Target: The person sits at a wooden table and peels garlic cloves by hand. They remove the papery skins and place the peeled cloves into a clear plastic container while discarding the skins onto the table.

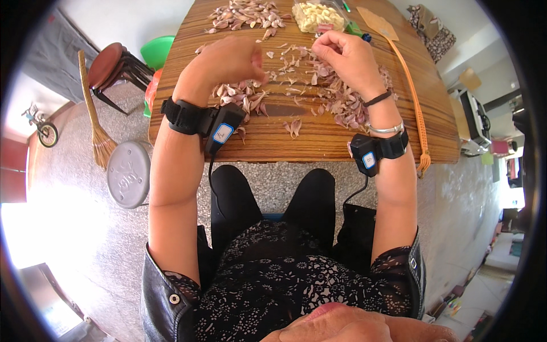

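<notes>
My left hand (230, 60) is blurred, its fingers curled downward over a near pile of unpeeled garlic cloves (245, 96); whether it holds anything is hidden. My right hand (348, 60) hovers at the edge of a heap of loose garlic skins (342, 102), thumb and forefinger brought together. Nothing can be made out for certain between those fingertips. Just beyond it stands a clear plastic box (298, 25) filled with peeled garlic cloves (320, 15). A larger pile of unpeeled cloves (245, 15) lies at the far left of the wooden table (273, 149).
An orange long-handled fly swatter (412, 85) lies along the table's right side. Stacked stools (107, 64), a straw broom (96, 128) and a grey round stool (128, 175) stand at the left. Cables (211, 179) hang from black devices strapped to both wrists.
</notes>
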Motion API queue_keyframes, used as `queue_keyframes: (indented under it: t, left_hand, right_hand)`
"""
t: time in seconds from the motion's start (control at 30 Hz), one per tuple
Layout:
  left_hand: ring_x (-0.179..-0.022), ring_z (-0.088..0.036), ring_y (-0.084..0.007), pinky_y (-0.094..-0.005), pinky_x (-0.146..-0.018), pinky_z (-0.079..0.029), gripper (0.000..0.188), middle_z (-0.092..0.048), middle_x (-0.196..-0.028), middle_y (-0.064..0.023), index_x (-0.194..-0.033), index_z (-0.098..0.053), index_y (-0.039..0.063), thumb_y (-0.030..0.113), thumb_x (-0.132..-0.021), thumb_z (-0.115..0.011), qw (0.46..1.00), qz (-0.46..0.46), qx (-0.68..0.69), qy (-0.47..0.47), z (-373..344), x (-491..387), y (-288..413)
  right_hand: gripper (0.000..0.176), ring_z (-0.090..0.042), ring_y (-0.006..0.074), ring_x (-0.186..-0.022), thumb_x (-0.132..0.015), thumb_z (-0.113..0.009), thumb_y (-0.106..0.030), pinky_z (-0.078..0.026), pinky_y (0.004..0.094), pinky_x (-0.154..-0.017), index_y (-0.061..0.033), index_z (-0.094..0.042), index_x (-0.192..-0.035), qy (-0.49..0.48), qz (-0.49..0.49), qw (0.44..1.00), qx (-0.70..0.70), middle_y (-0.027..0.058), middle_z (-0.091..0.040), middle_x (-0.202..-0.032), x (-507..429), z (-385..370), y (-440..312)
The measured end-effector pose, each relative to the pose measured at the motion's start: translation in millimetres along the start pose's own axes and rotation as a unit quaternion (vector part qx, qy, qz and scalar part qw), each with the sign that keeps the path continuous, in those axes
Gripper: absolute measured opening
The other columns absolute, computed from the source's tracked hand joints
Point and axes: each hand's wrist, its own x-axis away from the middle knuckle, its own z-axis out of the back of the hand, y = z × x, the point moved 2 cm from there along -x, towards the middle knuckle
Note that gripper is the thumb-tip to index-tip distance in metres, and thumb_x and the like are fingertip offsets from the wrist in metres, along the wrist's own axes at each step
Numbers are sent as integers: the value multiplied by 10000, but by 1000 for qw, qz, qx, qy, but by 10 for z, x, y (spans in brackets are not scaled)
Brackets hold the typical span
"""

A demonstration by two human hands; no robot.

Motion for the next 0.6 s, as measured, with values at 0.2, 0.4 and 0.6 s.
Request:
queue_keyframes:
  t: [0.2,0.4,0.6]
  left_hand:
    - [-777,-662,-219,-345,-678,-515,259,-686,-840,-116,-966,-688,25,205,-784,-728,996,-74,-7,45,-97,-18,27]
    - [-806,-655,-126,-269,-713,-545,238,-678,-869,-50,-1085,-647,-7,177,-935,-637,926,-106,361,7,-129,-160,146]
    - [-790,-658,-116,-250,-713,-564,280,-671,-893,-62,-1102,-602,-32,214,-969,-614,869,-105,481,47,-200,-186,249]
  right_hand:
    - [136,-650,55,-754,-930,-650,-161,-515,210,-665,-50,-688,-998,-20,36,999,-7,-5,-694,-810,62,-19,-134]
    - [231,-661,69,-817,-897,-691,-111,-537,218,-695,-66,-646,-1119,-22,92,993,-71,12,-698,-931,62,-95,-180]
    - [194,-656,76,-758,-864,-713,-100,-535,223,-671,-54,-666,-1046,13,115,986,-120,21,-705,-863,53,-116,-172]
